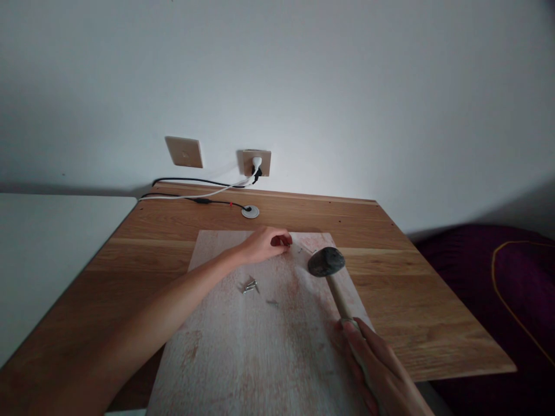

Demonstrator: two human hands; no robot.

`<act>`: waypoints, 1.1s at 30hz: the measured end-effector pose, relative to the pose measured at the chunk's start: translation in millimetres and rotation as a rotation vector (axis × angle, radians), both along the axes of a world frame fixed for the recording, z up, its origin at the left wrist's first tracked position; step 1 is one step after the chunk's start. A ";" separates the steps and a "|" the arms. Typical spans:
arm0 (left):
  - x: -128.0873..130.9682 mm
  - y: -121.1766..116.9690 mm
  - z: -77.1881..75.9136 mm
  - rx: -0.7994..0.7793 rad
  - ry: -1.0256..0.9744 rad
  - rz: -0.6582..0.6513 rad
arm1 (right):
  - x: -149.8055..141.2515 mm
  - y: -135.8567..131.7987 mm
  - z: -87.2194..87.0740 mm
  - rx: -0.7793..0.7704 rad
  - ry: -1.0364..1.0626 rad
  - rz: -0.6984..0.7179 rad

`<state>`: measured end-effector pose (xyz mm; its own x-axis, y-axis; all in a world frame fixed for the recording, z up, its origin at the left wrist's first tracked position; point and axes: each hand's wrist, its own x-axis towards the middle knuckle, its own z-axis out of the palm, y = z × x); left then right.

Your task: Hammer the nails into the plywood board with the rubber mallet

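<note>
I'm gripping a black-headed, wooden-handled mallet [326, 263], right hand [384, 364] wrapped snugly, probably for control; left hand [263, 244] is curling its fingers over a whitewashed wooden board [225, 358], can't tell if pinching anything.

- Board [208, 346]: wood-like, matt, with a whitewashed finish worn into reddish-brown streaks and patches, the grain showing through.
- Fasteners [250, 285], toward the board's far left corner: bright, shiny metal.
- Mallet head [326, 262], by the board's right edge: dark, matt, rubber-like, scuffed.
- Mallet handle [339, 299]: pale, smooth, apparently wood.
- Table [416, 300]: brown wood grain, smooth, with a faint sheen.
- Grommet [250, 214], near the table's far edge: smooth; plastic or metal, hard to tell.
- Cables [202, 201], along that edge: plastic-coated.
- Wall [303, 86]: smooth, matt, painted-looking.
- Purple cloth [459, 271], past the table's right edge: soft, mostly matt.
</note>
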<state>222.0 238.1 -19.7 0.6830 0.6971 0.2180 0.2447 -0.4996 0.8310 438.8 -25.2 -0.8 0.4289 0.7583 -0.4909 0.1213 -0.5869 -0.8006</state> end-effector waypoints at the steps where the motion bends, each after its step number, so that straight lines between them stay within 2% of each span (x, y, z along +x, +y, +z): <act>1: 0.1 0.0 -0.4 0.000 -0.003 0.005 | -0.9 0.3 0.5 -0.004 0.005 -0.005; 6: 0.5 -0.4 -1.7 0.030 0.033 -0.006 | -2.1 0.0 -0.8 0.001 0.025 -0.034; 11: 0.0 -0.9 -1.3 0.066 0.044 -0.020 | 1.7 0.2 -2.8 0.017 0.004 0.008; 16: 0.5 -1.4 -2.1 0.081 0.055 -0.009 | -3.4 1.5 2.9 0.020 -0.001 0.030; 22: 2.3 -1.1 -3.8 0.083 0.050 -0.013 | -2.1 0.5 -0.2 -0.011 -0.007 -0.051; 26: 2.5 -1.7 -4.5 0.073 0.040 -0.006 | 3.2 -0.6 -3.3 -0.013 -0.033 0.013; 29: 2.1 -2.0 -6.2 0.032 0.009 -0.013 | 4.1 -2.4 3.1 0.011 -0.050 0.074; 33: 1.6 -1.2 -10.6 -0.019 -0.027 -0.035 | -4.8 3.0 20.1 0.090 -0.048 0.126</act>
<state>223.6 236.9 -30.3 0.7012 0.6769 0.2237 0.2048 -0.4919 0.8462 434.0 -22.3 19.4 0.3489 0.8477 -0.3996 0.2285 -0.4905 -0.8409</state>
